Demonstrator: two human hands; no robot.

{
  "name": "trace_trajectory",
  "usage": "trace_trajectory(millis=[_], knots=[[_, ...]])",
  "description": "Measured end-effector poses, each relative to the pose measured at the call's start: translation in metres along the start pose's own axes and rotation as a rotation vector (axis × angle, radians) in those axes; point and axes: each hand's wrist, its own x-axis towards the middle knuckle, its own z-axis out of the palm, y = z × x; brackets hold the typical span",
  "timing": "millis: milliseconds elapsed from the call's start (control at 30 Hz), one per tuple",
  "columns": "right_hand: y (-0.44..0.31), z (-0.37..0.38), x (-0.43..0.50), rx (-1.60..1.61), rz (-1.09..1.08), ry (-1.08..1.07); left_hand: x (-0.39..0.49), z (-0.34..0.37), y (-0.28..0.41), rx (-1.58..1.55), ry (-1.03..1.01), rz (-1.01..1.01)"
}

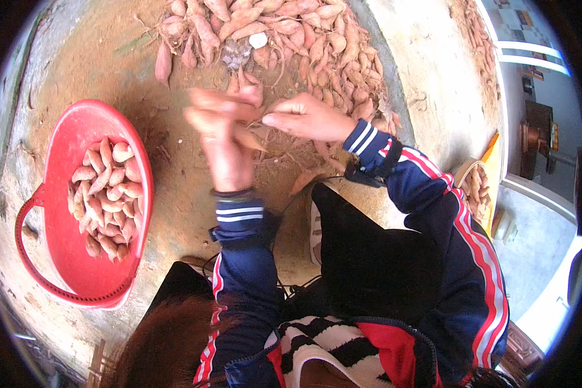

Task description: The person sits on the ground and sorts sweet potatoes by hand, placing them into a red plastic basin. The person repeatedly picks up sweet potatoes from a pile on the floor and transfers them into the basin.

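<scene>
My left hand (223,114) is blurred, in front of the large heap of sweet potatoes (291,29). It seems curled around a sweet potato (251,95), whose pinkish end shows at the hand's right side. My right hand (310,116) is close by on the right, its thumb and fingers drawn together towards the left hand. Whether anything thin is pinched there cannot be made out. Below the hands, dry roots and loose sweet potatoes lie on the ground, one pale tapered sweet potato (250,139) partly behind my left wrist.
On the left stands a red plastic basket (60,237) with a handle, partly filled with sweet potatoes. A round container (461,175) of sweet potatoes sits far right, by a doorway. A white round piece (258,40) lies at the heap's edge. My shoe (315,233) is below.
</scene>
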Motion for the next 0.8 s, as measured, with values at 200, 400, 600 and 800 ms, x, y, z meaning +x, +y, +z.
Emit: trace_trajectory(millis=[200,400,600,800], knots=[[0.023,-0.034,-0.014,-0.767,-0.067,0.512,0.014,-0.067,0.129,-0.110,0.271,0.439],[0.086,-0.008,-0.029,-1.293,-0.036,-0.068,-0.001,-0.096,0.133,-0.315,0.476,0.406],[0.050,-0.022,-0.029,-0.655,0.076,-0.107,0.007,-0.043,0.074,0.098,0.225,0.043],[0.004,-0.015,-0.025,0.821,0.298,-0.040,-0.006,0.011,0.002,0.465,0.157,-0.159]])
